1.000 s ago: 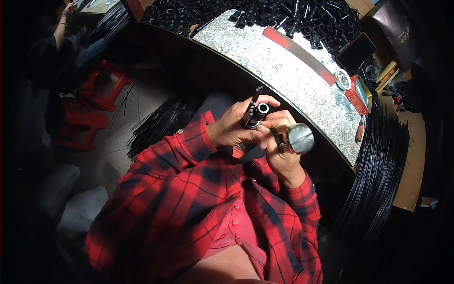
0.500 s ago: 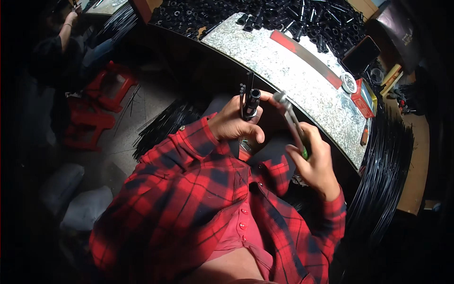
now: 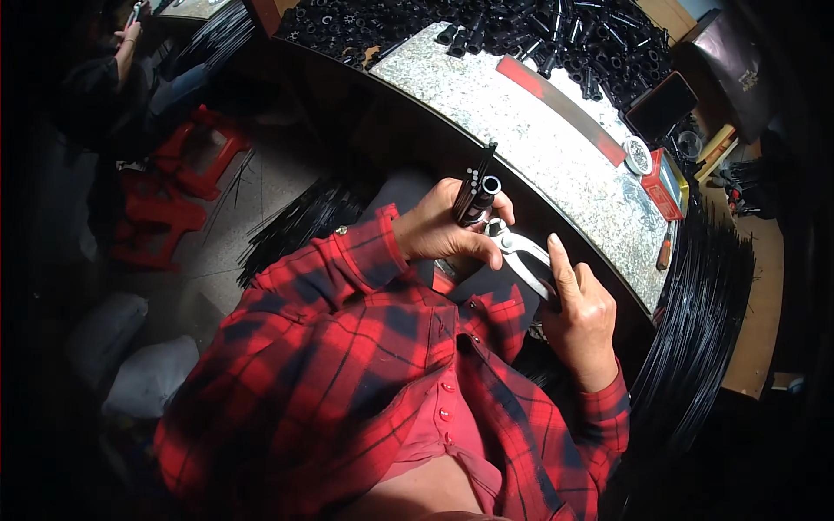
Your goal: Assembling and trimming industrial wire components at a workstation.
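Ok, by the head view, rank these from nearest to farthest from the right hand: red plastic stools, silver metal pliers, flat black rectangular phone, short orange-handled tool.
1. Silver metal pliers: in the right hand, heads pointing left.
2. Short orange-handled tool: up and to the right.
3. Flat black rectangular phone: farther up, upper right.
4. Red plastic stools: far left.

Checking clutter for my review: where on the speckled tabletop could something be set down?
The speckled tabletop is bare between the red strip and the near edge, and on past the strip's lower end. It is crowded at the far side by heaped black parts, and at the right by a white dish, red box and orange-handled tool.
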